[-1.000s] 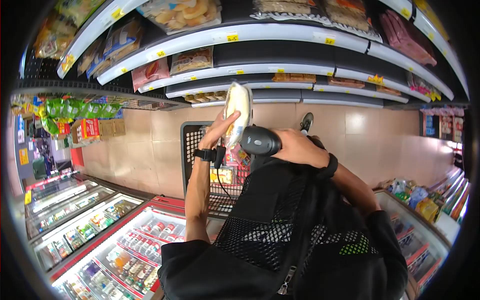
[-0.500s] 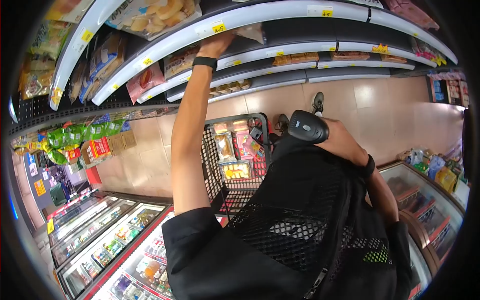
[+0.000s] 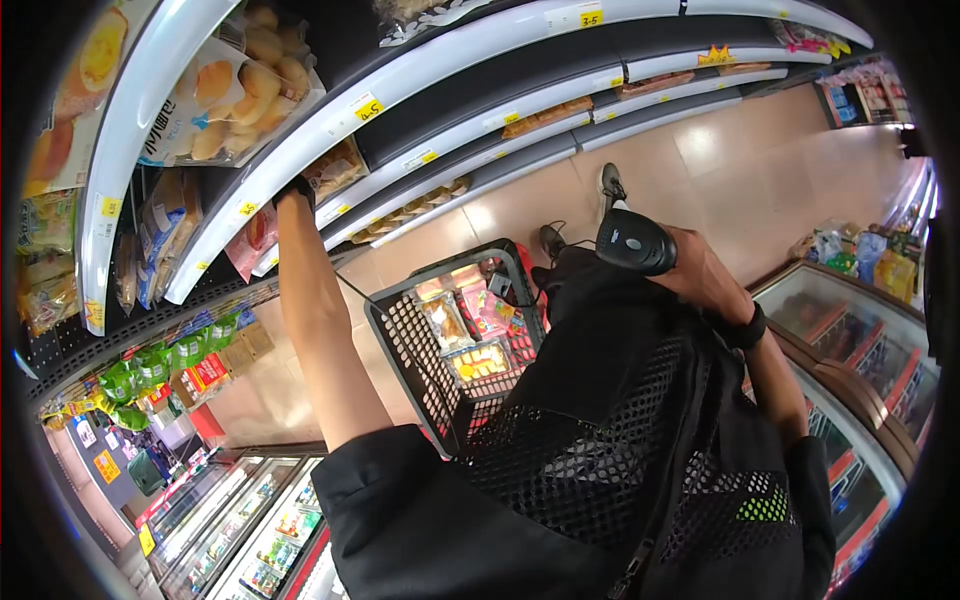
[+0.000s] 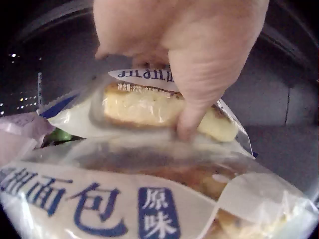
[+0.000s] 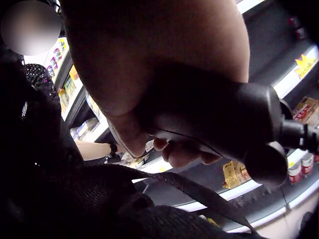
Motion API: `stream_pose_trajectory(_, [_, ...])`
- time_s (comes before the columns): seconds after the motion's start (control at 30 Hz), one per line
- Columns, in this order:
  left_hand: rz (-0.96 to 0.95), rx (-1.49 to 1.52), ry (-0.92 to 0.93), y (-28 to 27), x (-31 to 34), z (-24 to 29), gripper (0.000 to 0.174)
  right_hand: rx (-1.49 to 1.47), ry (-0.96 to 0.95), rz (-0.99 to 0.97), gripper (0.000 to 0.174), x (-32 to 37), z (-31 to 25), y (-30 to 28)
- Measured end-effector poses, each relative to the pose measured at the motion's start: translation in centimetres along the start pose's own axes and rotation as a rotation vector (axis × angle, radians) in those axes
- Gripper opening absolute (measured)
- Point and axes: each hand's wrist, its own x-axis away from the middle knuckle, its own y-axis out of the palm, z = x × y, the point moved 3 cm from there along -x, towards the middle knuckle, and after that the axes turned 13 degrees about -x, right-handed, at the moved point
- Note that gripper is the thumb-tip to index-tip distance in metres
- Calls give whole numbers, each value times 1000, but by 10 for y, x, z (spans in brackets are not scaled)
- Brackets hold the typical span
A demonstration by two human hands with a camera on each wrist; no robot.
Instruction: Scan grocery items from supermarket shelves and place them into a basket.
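The left hand [image 4: 184,37] pinches a clear bread packet [image 4: 137,109], thumb in front and fingers behind, the packet directly below at 6 o'clock. A second bread bag [image 4: 104,209] lies just in front, lower at 6 o'clock in the left wrist view; a pinkish packet [image 4: 22,134] sits at 9. In the head view, the left forearm [image 3: 315,320] reaches toward 10 o'clock, the hand hidden beneath a white shelf edge [image 3: 310,157]. The right hand [image 3: 695,265], near 3 o'clock, has its fingers wrapped around a black handheld device [image 3: 635,243]. Between the arms, a dark basket [image 3: 403,345] holds several packages. Farther out, glass-topped freezers stand at 7 [image 3: 240,520] and 4 o'clock [image 3: 840,330].
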Motion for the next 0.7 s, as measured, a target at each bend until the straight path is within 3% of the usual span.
stream_pose_trajectory(0.3, [-163, 16, -159, 8, 12, -22, 51, 36, -4, -23, 40, -12, -9, 2])
stream_pose_trajectory(0.7, [-354, 41, -416, 4, 32, 46, 50, 33, 17, -56, 47, -26, -20, -2])
